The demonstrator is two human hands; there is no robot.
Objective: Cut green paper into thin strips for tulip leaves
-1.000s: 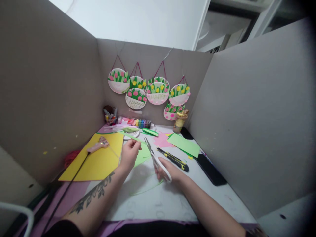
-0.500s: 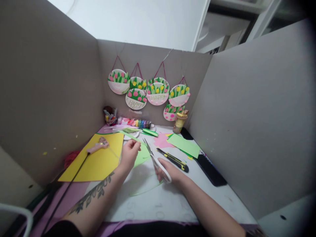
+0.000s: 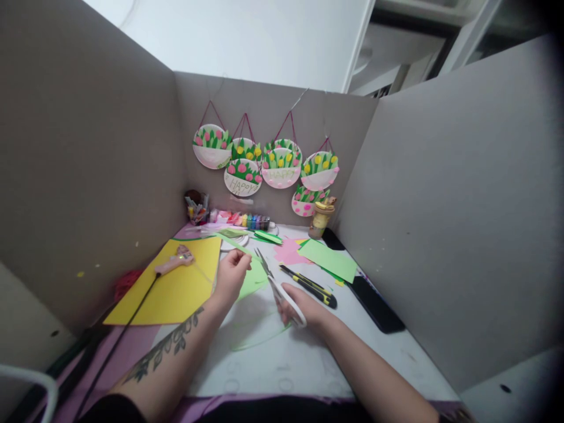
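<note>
My left hand [image 3: 230, 276] pinches a light green paper piece [image 3: 251, 281] above the white table [image 3: 282, 364], with a thin green strip [image 3: 231, 241] sticking up past the fingers. My right hand [image 3: 304, 305] grips white-handled scissors [image 3: 282, 291], whose blades point up and left at the paper's edge. A curved green offcut [image 3: 259, 338] lies on the table under my hands.
A yellow sheet [image 3: 176, 288] with a glue gun [image 3: 174, 261] lies left. A yellow-black utility knife [image 3: 311, 285], green paper [image 3: 328, 258], pink paper [image 3: 288, 251] and a black phone [image 3: 374, 302] lie right. Paint pots [image 3: 253, 221], a jar [image 3: 321, 216] and hanging paper-plate crafts [image 3: 264, 164] line the cardboard back wall.
The scissors and both hands shifted very slightly; the blades have closed a little along the green paper's edge. Everything else is unmoved.
</note>
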